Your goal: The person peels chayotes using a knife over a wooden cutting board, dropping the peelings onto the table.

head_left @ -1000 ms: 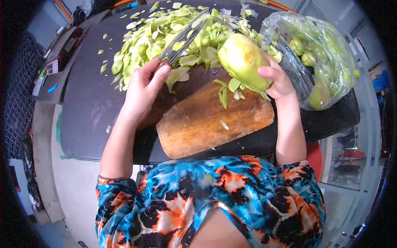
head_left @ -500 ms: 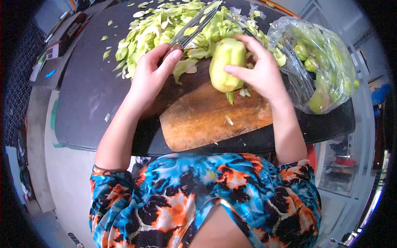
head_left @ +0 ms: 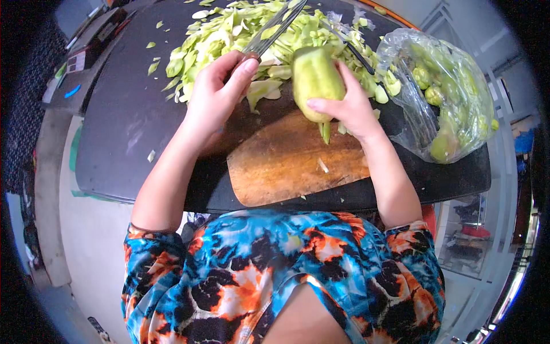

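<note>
A knife (head_left: 274, 28) with a wide, streaked blade points up and away from my left hand (head_left: 220, 86), whose fingers are wrapped round its handle. My right hand (head_left: 350, 109) grips a peeled pale green fruit (head_left: 318, 83) from its right side, thumb in front. The fruit stands roughly upright above the far part of a wooden cutting board (head_left: 292, 166). Thin green peels hang or lie just below it. Behind both hands spreads a big heap of green peels and slices (head_left: 217, 40).
At the right of the dark table (head_left: 126, 132) lies a clear plastic bag (head_left: 458, 103) with green produce inside. A dark-handled tool (head_left: 360, 59) lies at the right of the heap. Small scraps are scattered on the left of the table.
The peeled fruit has swung from a tilted hold at the right to an upright one, nearer the middle. My right hand has regripped it; the dark-handled tool shows more. The knife stays in my left hand.
</note>
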A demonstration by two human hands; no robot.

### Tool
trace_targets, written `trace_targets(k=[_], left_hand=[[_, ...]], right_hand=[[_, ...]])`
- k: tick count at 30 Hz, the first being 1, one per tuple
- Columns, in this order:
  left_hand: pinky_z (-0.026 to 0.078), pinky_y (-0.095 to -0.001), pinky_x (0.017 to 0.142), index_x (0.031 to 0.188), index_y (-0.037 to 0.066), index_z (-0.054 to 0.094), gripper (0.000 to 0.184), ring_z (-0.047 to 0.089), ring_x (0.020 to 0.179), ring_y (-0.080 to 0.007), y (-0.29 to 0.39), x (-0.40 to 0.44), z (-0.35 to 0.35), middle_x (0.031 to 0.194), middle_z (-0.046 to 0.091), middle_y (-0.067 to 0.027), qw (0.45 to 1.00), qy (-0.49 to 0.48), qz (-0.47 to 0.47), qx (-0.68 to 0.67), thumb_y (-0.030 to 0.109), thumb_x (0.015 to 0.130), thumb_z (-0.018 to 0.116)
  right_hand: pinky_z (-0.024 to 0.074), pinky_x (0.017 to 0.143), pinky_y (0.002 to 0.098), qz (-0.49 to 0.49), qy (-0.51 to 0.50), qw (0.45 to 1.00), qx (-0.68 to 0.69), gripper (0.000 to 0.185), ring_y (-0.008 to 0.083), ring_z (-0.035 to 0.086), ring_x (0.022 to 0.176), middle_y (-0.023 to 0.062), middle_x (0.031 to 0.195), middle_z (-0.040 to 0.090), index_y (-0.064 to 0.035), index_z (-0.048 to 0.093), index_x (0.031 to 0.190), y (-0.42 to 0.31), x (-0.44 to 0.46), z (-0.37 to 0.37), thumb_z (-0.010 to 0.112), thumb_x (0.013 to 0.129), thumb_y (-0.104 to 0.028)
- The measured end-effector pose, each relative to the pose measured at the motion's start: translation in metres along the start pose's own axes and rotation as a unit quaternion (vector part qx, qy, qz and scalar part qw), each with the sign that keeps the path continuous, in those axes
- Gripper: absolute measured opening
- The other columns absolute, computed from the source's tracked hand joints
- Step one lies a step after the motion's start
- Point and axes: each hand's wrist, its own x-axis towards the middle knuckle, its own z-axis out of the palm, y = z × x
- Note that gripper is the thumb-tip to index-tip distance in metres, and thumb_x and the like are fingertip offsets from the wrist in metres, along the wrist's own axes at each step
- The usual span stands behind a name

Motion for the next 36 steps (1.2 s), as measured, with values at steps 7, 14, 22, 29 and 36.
trace_targets(k=[7,14,22,29,36], left_hand=[[0.031,-0.0209,0.054,0.088,0.003,0.057,0.025,0.039,0.061,-0.0044,-0.005,0.002,-0.003,0.066,0.045,0.0048,1.0,-0.001,0.013,-0.028,0.027,0.095,0.056],[0.045,-0.0272,0.061,0.086,0.003,0.06,0.027,0.054,0.065,-0.0133,0.024,-0.016,-0.003,0.069,0.056,-0.0038,0.975,-0.054,0.16,0.145,0.03,0.086,0.065],[0.046,-0.0354,0.056,0.091,0.004,0.06,0.047,0.06,0.063,-0.0308,0.043,-0.03,0.018,0.071,0.058,-0.0103,0.889,-0.141,0.325,0.289,0.046,0.073,0.073],[0.046,-0.0354,0.055,0.091,0.005,0.06,0.04,0.059,0.06,-0.0286,0.047,-0.031,0.012,0.07,0.059,-0.0101,0.905,-0.153,0.268,0.293,0.042,0.079,0.07],[0.04,-0.0325,0.053,0.087,0.004,0.062,0.032,0.046,0.053,-0.019,0.015,0.002,-0.012,0.06,0.05,-0.0119,0.95,0.027,0.072,0.303,0.036,0.09,0.06]], right_hand=[[0.0378,0.102,0.0344,-0.144,0.095,0.982,-0.076,0.087,0.0208,0.049,0.117,0.0103,0.121,0.052,-0.0048,0.04,0.13,-0.006,0.0,-0.027,0.086,0.057,-0.017],[0.0444,0.095,0.0351,-0.228,0.122,0.946,-0.197,0.084,0.0242,0.056,0.109,0.0104,0.116,0.057,-0.0041,0.044,0.127,-0.008,-0.002,-0.023,0.087,0.056,-0.017],[0.0386,0.1,0.0349,-0.118,0.089,0.987,-0.066,0.06,0.0234,0.05,0.114,0.0136,0.124,0.051,-0.0015,0.045,0.129,0.01,0.004,-0.008,0.071,0.077,-0.019],[0.0435,0.096,0.0354,-0.055,0.087,0.94,0.325,0.065,0.0242,0.052,0.115,0.0132,0.124,0.053,-0.0015,0.045,0.129,0.005,-0.004,-0.002,0.074,0.074,-0.019],[0.0424,0.098,0.0345,-0.26,0.194,0.937,-0.133,0.085,0.0217,0.054,0.112,0.0116,0.121,0.055,-0.0012,0.043,0.13,-0.025,-0.008,-0.025,0.086,0.058,-0.012]])
